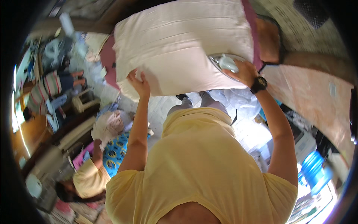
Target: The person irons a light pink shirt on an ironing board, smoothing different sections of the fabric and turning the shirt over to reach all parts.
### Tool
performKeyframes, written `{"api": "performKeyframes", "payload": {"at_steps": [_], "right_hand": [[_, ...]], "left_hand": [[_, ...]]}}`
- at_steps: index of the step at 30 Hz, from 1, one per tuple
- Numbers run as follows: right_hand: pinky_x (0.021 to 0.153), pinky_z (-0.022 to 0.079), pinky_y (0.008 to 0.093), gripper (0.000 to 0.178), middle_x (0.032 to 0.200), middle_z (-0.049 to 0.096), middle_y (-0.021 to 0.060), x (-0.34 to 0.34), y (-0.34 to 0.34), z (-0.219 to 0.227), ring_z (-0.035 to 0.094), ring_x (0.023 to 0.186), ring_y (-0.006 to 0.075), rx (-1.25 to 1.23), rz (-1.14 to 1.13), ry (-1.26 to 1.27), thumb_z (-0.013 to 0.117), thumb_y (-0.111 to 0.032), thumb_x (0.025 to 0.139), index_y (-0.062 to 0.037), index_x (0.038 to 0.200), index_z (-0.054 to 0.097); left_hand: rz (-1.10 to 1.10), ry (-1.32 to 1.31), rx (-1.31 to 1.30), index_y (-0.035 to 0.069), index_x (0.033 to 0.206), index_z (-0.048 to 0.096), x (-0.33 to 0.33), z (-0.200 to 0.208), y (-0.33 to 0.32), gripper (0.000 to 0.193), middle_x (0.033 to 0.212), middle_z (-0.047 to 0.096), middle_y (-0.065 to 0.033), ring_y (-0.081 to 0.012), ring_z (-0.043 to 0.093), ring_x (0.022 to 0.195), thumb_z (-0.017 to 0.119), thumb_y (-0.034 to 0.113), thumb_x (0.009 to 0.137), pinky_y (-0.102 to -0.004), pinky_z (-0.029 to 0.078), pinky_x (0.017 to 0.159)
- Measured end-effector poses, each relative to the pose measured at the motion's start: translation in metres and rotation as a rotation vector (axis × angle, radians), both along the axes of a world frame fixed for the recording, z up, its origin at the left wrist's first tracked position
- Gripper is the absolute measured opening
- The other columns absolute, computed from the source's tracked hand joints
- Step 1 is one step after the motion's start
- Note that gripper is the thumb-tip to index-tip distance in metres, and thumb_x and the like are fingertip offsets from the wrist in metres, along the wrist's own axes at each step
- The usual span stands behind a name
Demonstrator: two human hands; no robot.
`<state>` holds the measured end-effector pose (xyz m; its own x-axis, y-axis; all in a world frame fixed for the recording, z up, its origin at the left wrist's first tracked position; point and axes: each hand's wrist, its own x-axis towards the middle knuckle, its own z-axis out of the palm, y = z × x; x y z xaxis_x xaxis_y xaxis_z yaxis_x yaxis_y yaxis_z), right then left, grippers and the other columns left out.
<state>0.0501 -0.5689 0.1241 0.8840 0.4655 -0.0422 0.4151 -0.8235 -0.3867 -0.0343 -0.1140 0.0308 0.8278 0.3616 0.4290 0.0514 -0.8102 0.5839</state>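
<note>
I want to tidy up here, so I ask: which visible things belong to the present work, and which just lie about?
In use: iron, gripped by the right hand; cream cloth, near the left hand; maroon covering beneath.
Apparently lying about: blue container; beige stool.

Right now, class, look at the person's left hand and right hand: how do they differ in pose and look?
The left hand is open, with thumb and fingers apart, while the right hand grips the iron.
The left hand has a bare wrist; the right hand has a dark watch at its wrist.
Both are at the near side of the cream cloth.
</note>
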Motion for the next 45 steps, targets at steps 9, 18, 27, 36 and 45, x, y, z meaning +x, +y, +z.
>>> {"api": "performKeyframes", "payload": {"at_steps": [9, 18, 27, 36, 45], "right_hand": [[0.064, 0.054, 0.0471, 0.059, 0.069, 0.067, 0.0178, 0.007, 0.08, -0.008, 0.067, 0.069, 0.0379, 0.022, 0.379, 0.078, 0.073, -0.061, 0.075, -0.0039, 0.089, 0.068], [0.062, 0.056, 0.0429, 0.045, 0.077, 0.07, 0.0174, 0.027, 0.213, 0.0, 0.069, 0.07, 0.0352, 0.146, 0.33, 0.006, 0.08, -0.045, 0.076, -0.0087, 0.1, 0.072], [0.071, 0.056, 0.0451, 0.058, 0.084, 0.071, 0.0189, 0.001, 0.337, -0.002, 0.069, 0.079, 0.0375, 0.088, 0.501, 0.005, 0.075, -0.057, 0.076, -0.0081, 0.107, 0.071], [0.07, 0.056, 0.0453, 0.056, 0.075, 0.069, 0.0207, -0.032, 0.408, 0.009, 0.069, 0.076, 0.0368, 0.017, 0.55, 0.04, 0.071, -0.061, 0.077, -0.0081, 0.097, 0.072], [0.078, 0.056, 0.0435, 0.062, 0.082, 0.073, 0.0108, 0.046, 0.417, 0.018, 0.07, 0.082, 0.032, -0.086, 0.552, 0.038, 0.064, -0.07, 0.078, -0.0143, 0.103, 0.073]], "left_hand": [[0.431, 0.141, -0.422, -0.002, 0.11, 0.055, -0.091, -0.059, 0.13, 0.047, 0.09, 0.056, -0.0125, -0.0227, 0.052, 0.079, 0.079, 0.027, 0.082, -0.0358, 0.044, 0.074], [0.421, -0.006, -0.553, -0.001, 0.095, 0.062, -0.077, -0.039, 0.136, 0.034, 0.083, 0.062, -0.0088, -0.0158, 0.056, 0.068, 0.074, 0.029, 0.086, -0.0312, 0.047, 0.063], [0.577, -0.03, -0.394, 0.003, 0.08, 0.068, -0.047, -0.041, 0.152, 0.033, 0.078, 0.058, -0.0072, -0.0161, 0.053, 0.065, 0.085, 0.03, 0.073, -0.0308, 0.045, 0.063], [0.335, 0.031, -0.282, 0.013, 0.093, 0.07, -0.043, -0.029, 0.177, 0.026, 0.09, 0.051, -0.006, -0.0221, 0.054, 0.084, 0.082, 0.014, 0.07, -0.0358, 0.046, 0.074], [0.195, 0.133, -0.32, 0.013, 0.091, 0.068, -0.041, -0.025, 0.183, 0.019, 0.089, 0.052, -0.0069, -0.0243, 0.057, 0.085, 0.077, 0.019, 0.076, -0.0378, 0.048, 0.072]]}}
